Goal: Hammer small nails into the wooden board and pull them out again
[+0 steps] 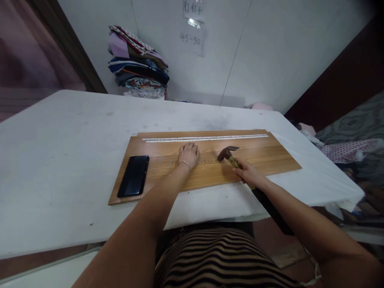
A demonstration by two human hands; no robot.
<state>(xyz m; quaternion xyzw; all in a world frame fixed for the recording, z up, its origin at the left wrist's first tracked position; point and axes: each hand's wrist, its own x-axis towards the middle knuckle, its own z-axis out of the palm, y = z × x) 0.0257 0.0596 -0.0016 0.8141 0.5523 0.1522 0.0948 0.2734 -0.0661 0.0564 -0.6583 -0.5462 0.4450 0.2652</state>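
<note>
A claw hammer (233, 161) is held in my right hand (249, 174), fingers wrapped around its handle. The hammer's head rests on or just over a wooden board (261, 154), near a short row of small nails (208, 161). Left of that row, my left hand (189, 154) lies palm down on the board with its fingers apart; anything beneath the palm is hidden. A few thin loose nails (171, 163) lie beside my left wrist. Two white measuring strips (207, 138) run along the board's far side, beyond my left fingertips.
A black phone (133, 176) lies on the board's left end. The board sits on a table with a white cloth (66, 160). Folded fabrics (139, 64) are stacked against the wall at the back. Dotted cloth (349, 150) lies beyond the table's right edge.
</note>
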